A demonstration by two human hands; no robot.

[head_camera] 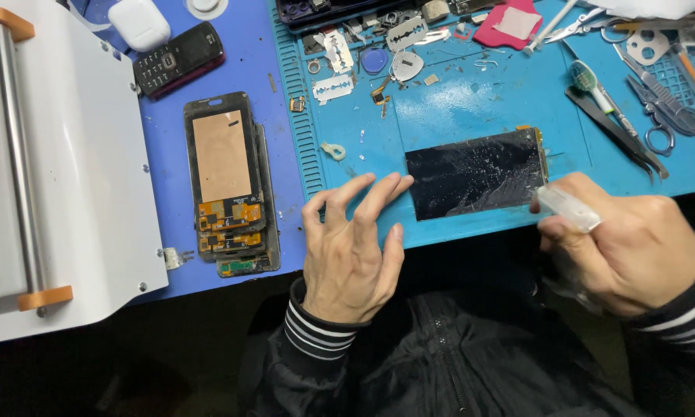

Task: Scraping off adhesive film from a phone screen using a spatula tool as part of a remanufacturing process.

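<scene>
A black phone screen panel [475, 171] with cracks and white smears lies on the teal work mat [455, 108] near its front edge. My left hand [353, 247] rests on the mat with fingers spread, its fingertips touching the panel's left end. My right hand [629, 243] is closed around a small clear plastic bottle [568, 209], whose tip points at the panel's right end.
A stack of phone display backs [228, 185] lies on the blue surface to the left, next to a white machine with a metal roller [19, 154]. Razor blades [332, 87], tweezers [618, 131], scissors [660, 116], a keypad phone [179, 59] and small parts crowd the back.
</scene>
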